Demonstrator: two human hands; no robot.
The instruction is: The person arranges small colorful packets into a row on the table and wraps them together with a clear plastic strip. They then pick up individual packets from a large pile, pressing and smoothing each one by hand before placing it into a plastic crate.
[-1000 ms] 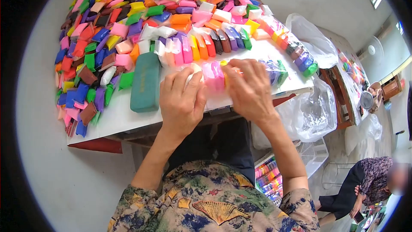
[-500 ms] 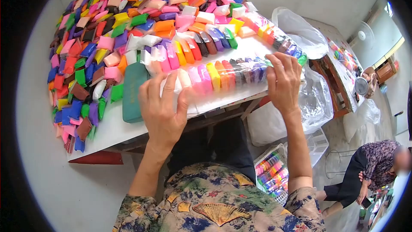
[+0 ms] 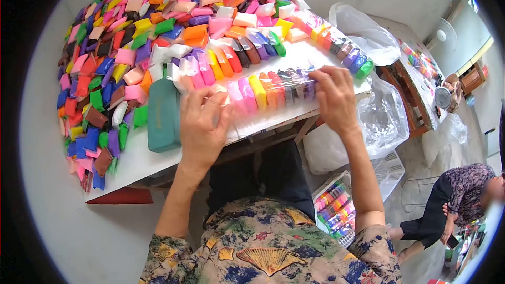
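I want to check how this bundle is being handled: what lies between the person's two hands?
A row of wrapped, coloured packets spans from the left hand to the right hand, in the head view.

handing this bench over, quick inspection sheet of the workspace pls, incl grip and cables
Surface: white tabletop, largely covered by packets, bare along part of the front.
Job's things: row of coloured packets near the front edge, between the hands; a second row behind it; a wrapped row at the right.
Clutter: large mixed packet heap at left and back; green case beside the left hand.
Grip: left hand at the row's pale end, right hand at its dark end; firmness cannot be told.
Cables: nothing seen.
Surroundings: clear plastic bags right of the table; packet bundles below; another person at lower right, phone in hand.
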